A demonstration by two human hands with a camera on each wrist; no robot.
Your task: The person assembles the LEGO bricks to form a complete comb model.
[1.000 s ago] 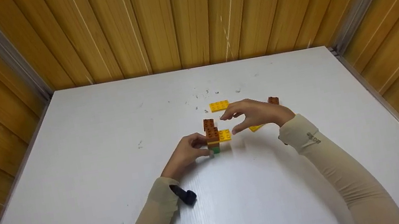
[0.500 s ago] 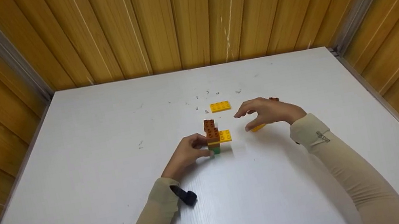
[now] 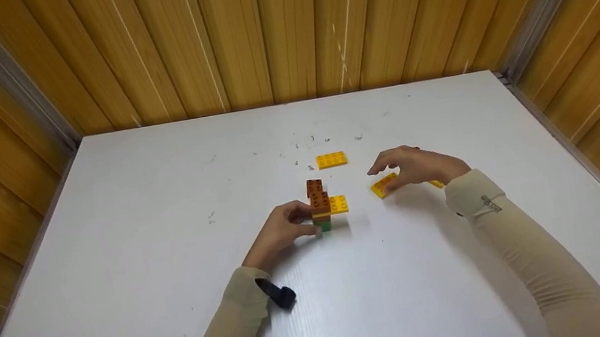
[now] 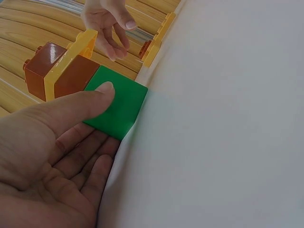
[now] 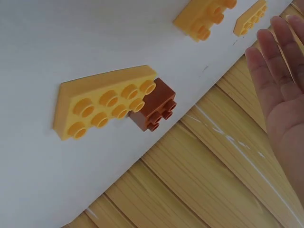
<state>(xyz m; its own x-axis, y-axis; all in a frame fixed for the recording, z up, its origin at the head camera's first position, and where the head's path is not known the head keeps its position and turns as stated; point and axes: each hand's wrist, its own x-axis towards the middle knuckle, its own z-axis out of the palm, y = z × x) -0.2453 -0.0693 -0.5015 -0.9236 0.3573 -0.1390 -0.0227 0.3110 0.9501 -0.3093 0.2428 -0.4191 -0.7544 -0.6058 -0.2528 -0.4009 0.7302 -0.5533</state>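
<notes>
My left hand [image 3: 277, 234] holds the base of an upright brick stack [image 3: 320, 211]. In the left wrist view its thumb presses on the green bottom brick [image 4: 121, 107], with the fingers on the other side. Above the green come a brown brick [image 4: 75, 78], a yellow plate [image 3: 338, 204] jutting right, and brown bricks on top. My right hand [image 3: 420, 164] hovers with relaxed fingers, holding nothing. Below its fingers a yellow studded plate [image 3: 381, 186] lies on the table, partly hidden by the thumb.
Another yellow plate [image 3: 331, 160] lies beyond the stack. In the right wrist view, one more yellow plate [image 5: 69, 102] lies beside a brown brick [image 5: 159, 97]; the right hand mostly covers both in the head view. Wood-patterned walls [image 3: 286, 22] border the white table [image 3: 155, 188].
My right hand has moved away from the stack to the right, over the loose plates, uncovering more of the nearer one. The left hand and the stack have stayed in place.
</notes>
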